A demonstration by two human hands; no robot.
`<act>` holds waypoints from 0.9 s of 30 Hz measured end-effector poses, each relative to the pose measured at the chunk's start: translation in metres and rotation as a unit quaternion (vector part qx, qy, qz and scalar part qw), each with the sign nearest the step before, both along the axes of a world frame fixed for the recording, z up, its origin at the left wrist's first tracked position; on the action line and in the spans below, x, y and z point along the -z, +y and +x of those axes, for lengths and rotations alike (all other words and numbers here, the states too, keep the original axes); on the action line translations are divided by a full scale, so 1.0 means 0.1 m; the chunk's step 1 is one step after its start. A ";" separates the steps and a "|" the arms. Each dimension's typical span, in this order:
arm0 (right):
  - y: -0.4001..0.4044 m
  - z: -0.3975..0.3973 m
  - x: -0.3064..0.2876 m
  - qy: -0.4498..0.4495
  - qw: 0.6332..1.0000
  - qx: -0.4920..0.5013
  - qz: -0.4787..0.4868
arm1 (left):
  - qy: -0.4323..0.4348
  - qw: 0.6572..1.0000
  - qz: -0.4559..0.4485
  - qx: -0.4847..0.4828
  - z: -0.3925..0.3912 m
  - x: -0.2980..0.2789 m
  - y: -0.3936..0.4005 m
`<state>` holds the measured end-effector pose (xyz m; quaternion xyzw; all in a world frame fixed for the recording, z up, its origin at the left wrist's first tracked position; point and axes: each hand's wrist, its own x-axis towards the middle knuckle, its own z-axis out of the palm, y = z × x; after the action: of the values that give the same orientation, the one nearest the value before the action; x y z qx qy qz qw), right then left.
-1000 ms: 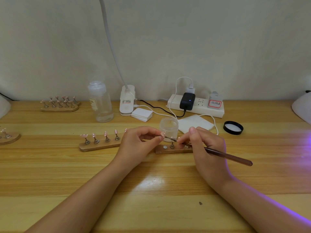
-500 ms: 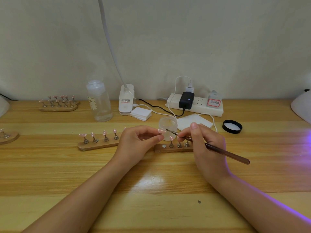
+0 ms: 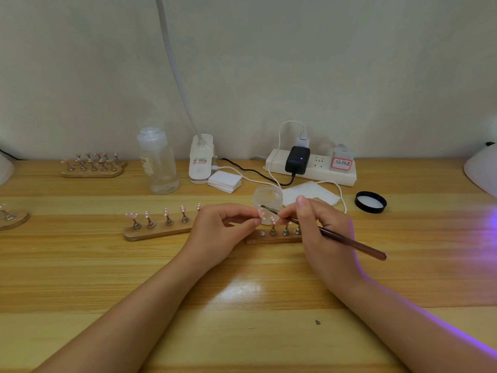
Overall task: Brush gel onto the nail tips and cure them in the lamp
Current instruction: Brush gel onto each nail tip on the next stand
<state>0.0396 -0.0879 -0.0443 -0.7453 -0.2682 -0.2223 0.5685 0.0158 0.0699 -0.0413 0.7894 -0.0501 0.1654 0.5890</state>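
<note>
My left hand (image 3: 217,232) pinches a pink nail tip (image 3: 261,214) on its small stand, lifted off the short wooden holder (image 3: 269,239). My right hand (image 3: 320,232) grips a brown brush (image 3: 352,244) like a pen; its tip reaches over the open gel jar (image 3: 267,197) just above the held nail tip. Three more tips stand on the short holder, next to one bare metal spot. A longer wooden holder (image 3: 158,232) to the left carries several pink tips. The curing lamp (image 3: 481,173) shows at the right edge, with purple light spilling on the table.
The jar's black lid (image 3: 370,202) lies to the right. Behind are a power strip (image 3: 312,168) with cables, white pads (image 3: 224,181), a white wipe (image 3: 312,193), a clear bottle (image 3: 158,165) and a clip lamp base (image 3: 200,160). More tip holders (image 3: 91,168) sit at the far left.
The brush tip has risen from the holder's stands to the nail tip held by my left hand. My left hand has barely moved.
</note>
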 end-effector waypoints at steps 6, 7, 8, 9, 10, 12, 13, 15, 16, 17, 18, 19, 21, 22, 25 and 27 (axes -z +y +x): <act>0.01 -0.01 0.00 -0.007 1.000 -0.010 -0.008 | 0.002 1.000 0.007 -0.007 0.02 0.01 0.00; 0.00 -0.01 0.00 -0.008 1.000 -0.014 -0.007 | 0.004 1.000 0.006 -0.011 0.02 0.01 0.00; 0.00 -0.01 0.01 -0.008 1.000 -0.018 -0.006 | 0.004 1.000 0.005 -0.014 0.03 0.01 0.00; -0.01 -0.01 0.01 -0.005 1.000 -0.022 -0.004 | 0.005 1.000 0.004 -0.017 0.03 0.01 0.01; -0.01 -0.01 0.02 -0.001 1.000 -0.025 -0.001 | 0.005 1.000 0.005 -0.019 0.03 0.02 0.01; -0.03 -0.02 0.03 0.002 1.000 -0.029 0.007 | 0.005 1.000 0.003 -0.022 0.02 0.02 0.01; -0.03 -0.02 0.03 0.002 0.999 -0.030 0.012 | 0.005 1.000 0.002 -0.024 0.02 0.02 0.01; -0.03 -0.01 0.02 -0.004 0.999 -0.029 0.020 | 0.006 1.000 0.005 -0.024 0.01 0.02 0.01; -0.03 -0.01 0.02 -0.008 0.999 -0.027 0.021 | 0.007 1.000 0.007 -0.023 0.01 0.01 0.01; -0.03 -0.01 0.02 -0.011 0.999 -0.024 0.019 | 0.008 1.000 0.008 -0.022 0.01 0.01 0.01; -0.02 -0.01 0.02 -0.011 1.000 -0.019 0.016 | 0.009 1.000 0.011 -0.021 0.02 0.01 0.00; -0.02 0.00 0.02 -0.008 1.000 -0.014 0.012 | 0.010 1.000 0.013 -0.021 0.02 0.01 0.00; -0.01 0.00 0.02 0.003 1.000 -0.008 0.001 | 0.012 1.000 0.013 -0.020 0.01 0.01 0.00; -0.01 0.01 0.01 0.006 1.000 -0.007 -0.005 | 0.012 1.000 0.013 -0.020 0.00 0.01 0.00; 0.01 0.00 0.00 -0.001 1.000 -0.005 -0.025 | 0.015 1.000 0.015 -0.018 0.00 0.01 0.00; 0.02 0.00 -0.01 -0.003 1.000 -0.007 -0.029 | 0.015 1.000 0.015 -0.017 0.00 0.00 -0.01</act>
<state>0.0400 -0.0864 -0.0435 -0.7593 -0.2812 -0.2126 0.5470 0.0157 0.0690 -0.0413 0.8015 -0.0305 0.1621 0.5748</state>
